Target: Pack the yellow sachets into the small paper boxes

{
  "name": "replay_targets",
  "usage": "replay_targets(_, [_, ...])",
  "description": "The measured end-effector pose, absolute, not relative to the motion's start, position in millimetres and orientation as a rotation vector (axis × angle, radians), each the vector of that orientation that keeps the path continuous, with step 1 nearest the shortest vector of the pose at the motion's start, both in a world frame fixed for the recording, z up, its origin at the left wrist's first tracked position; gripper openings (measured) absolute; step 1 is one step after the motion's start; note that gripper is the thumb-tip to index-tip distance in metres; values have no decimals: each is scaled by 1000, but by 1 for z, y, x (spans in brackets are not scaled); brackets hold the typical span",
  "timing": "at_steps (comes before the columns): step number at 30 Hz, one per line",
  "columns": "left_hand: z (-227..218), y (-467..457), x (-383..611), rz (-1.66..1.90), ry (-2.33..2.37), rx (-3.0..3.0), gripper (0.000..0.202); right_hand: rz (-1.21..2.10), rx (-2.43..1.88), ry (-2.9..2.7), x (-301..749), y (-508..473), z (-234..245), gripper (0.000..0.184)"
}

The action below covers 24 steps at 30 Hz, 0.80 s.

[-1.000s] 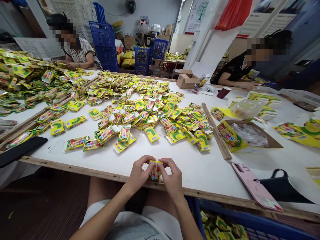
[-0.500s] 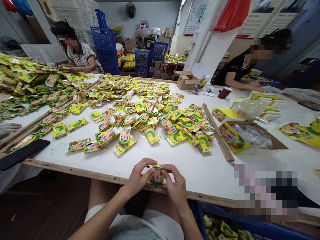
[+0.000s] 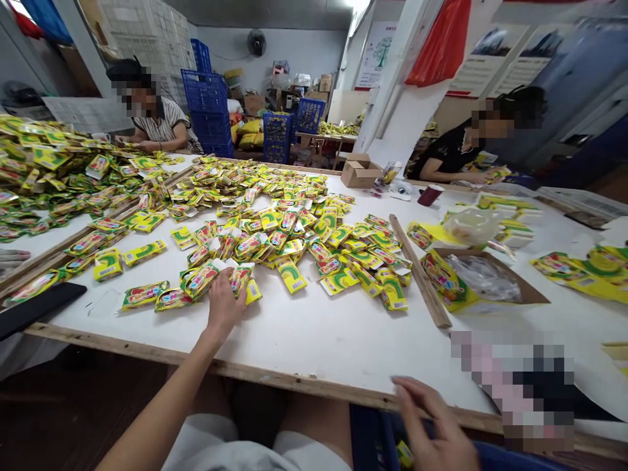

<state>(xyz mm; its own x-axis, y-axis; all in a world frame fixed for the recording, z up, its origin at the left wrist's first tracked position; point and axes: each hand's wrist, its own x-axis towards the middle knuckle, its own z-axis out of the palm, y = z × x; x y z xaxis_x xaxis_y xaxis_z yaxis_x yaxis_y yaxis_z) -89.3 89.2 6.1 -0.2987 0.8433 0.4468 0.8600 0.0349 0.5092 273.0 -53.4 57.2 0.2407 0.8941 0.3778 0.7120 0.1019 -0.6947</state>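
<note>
While the left hand [image 3: 224,306] has its fingers [image 3: 227,285] curled onto a yellow packet [image 3: 246,280] at the pile's [image 3: 294,222] near edge on the table [image 3: 318,333], long axis pointing away from the body, the right hand [image 3: 432,428] just hangs open and empty, well off to the side.

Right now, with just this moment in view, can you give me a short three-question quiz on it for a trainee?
1. True or false: the left hand touches the yellow packets.
2. The right hand is: A) on the red cup; B) open, below the table edge; C) inside a cardboard box.
3. Fill in: the wooden stick lies to the ___ of the packet pile.
Key: 1 true; 2 B; 3 right.
</note>
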Motion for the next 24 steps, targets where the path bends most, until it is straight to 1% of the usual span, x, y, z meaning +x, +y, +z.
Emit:
replay_targets(3, [-1, 73, -90, -1167, -2239, -1867, 51, 477, -1402, -1593, 211, -31, 56, 20])
replay_targets(6, [-1, 64, -93, -1190, -2347, -1900, 52, 669, -1263, -1666, 178, -19, 54, 19])
replay_targets(8, [3, 57, -91, -1370, -2375, -1851, 51, 763, -1233, -1680, 167, -17, 51, 18])
replay_targets(11, [9, 36, -68, -1708, -2262, -1803, 52, 849, -1233, -1600, 153, -15, 41, 18])
replay_targets(13, [9, 17, -42, -1822, -2171, -1968, 55, 913, -1206, -1476, 143, -12, 34, 26])
replay_targets(15, [5, 0, -16, -1871, -2115, -2260, 57, 957, -1158, -1321, 136, -7, 27, 34])
replay_targets(19, [-2, -12, 11, -1936, -2031, -2679, 70, 965, -1162, -1197, 143, 3, 17, 31])
replay_targets(24, [-3, 0, 11, -1897, -2030, -2797, 79, 999, -1162, -1309, 160, 2, 15, 38])
